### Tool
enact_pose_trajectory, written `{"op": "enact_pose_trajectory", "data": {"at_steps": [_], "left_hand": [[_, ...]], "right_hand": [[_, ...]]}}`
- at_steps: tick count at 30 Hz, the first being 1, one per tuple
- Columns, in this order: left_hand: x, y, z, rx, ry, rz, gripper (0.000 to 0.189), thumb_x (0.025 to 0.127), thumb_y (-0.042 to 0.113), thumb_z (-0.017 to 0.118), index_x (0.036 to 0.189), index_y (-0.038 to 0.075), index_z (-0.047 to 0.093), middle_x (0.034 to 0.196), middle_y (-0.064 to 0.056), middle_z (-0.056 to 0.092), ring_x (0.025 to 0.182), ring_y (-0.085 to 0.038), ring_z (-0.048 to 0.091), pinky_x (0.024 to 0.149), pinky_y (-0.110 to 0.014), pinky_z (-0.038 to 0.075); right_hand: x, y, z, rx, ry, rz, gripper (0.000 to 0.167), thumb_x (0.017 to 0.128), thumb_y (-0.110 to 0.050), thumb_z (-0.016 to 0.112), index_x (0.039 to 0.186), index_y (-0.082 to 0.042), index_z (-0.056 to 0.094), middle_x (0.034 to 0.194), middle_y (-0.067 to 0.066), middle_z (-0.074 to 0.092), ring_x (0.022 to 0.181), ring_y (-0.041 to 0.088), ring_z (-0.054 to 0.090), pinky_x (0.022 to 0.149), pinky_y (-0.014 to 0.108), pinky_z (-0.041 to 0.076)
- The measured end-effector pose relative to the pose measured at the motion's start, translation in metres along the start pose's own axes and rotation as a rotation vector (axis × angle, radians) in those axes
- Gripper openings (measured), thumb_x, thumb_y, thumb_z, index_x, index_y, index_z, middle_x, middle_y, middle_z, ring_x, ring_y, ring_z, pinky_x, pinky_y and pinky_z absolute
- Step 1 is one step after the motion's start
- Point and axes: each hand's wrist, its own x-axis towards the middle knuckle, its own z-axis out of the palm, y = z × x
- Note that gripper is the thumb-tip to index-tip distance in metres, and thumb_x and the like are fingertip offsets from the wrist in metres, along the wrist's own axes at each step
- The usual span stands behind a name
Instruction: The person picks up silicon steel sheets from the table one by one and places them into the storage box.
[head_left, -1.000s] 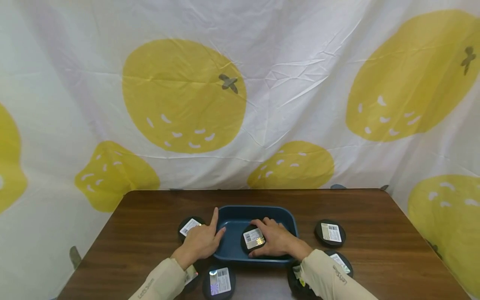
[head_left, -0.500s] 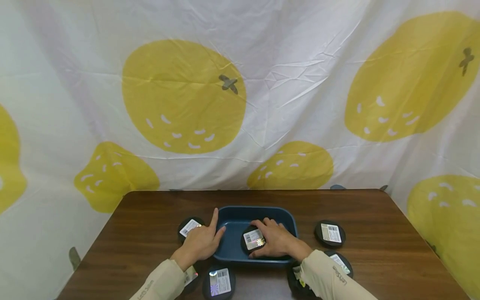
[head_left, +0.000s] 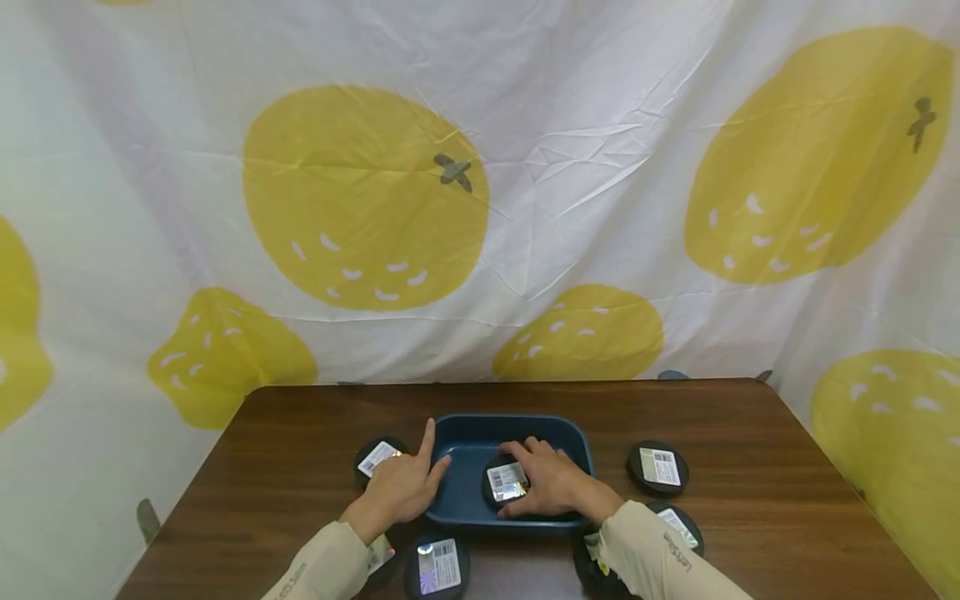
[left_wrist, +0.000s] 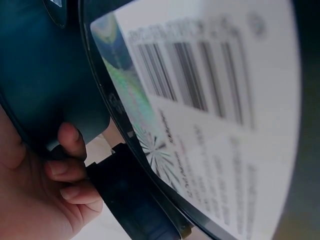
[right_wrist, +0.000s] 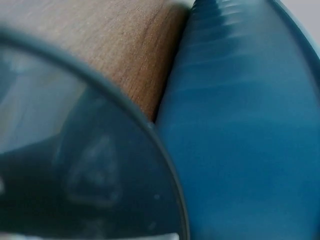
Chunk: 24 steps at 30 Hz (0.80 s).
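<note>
A dark blue rectangular tray [head_left: 472, 446] lies on the table. In it, my right hand [head_left: 551, 483] grips a flat round black container [head_left: 495, 483] with a white barcode label, thumb on the near side and fingers on the far side. At the tray's left end my left hand [head_left: 401, 487] holds the wall, index finger extended along the rim and thumb over the inside. The left wrist view shows curled fingers [left_wrist: 70, 172] beside the tray, and a labelled round container [left_wrist: 200, 110] close up. The right wrist view shows a container's dark glossy face [right_wrist: 90, 150] beside the blue tray wall, but no hand.
More round black containers lie on the brown wooden table [head_left: 765, 500]: one behind my left hand [head_left: 375, 454], one in front of the tray [head_left: 438, 567], one at right [head_left: 660, 467]. Others are partly under my sleeves. A lemon-print cloth [head_left: 525, 208] hangs behind.
The head view has shifted very slightly. Both hands, the tray and the gripped container stay where they are.
</note>
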Motion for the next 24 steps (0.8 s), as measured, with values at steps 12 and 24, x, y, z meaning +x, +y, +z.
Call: {"op": "enact_pose_trajectory", "data": {"at_steps": [12,24], "left_hand": [[-0.001,0.000,-0.001,0.006,0.018,0.014,0.069,0.104,0.041,0.045,0.155,-0.001,0.024,0.084,-0.018,0.070,0.077,-0.031,0.068,0.074,-0.047,0.051],[0.001,0.000,0.001,0.004,-0.003,-0.005,0.070,0.104,0.043,0.044,0.156,0.001,0.022,0.080,-0.015,0.069,0.073,-0.026,0.066,0.072,-0.046,0.051]], "right_hand": [[-0.003,-0.005,-0.009,-0.027,0.013,0.003,0.095,0.069,-0.065,0.080,0.143,-0.016,0.047,0.115,0.007,0.054,0.105,0.026,0.051,0.091,0.053,0.041],[-0.014,-0.013,-0.035,0.029,0.095,-0.048,0.088,0.077,-0.057,0.079,0.148,-0.019,0.043,0.133,0.013,0.052,0.122,0.034,0.050,0.100,0.058,0.038]]}}
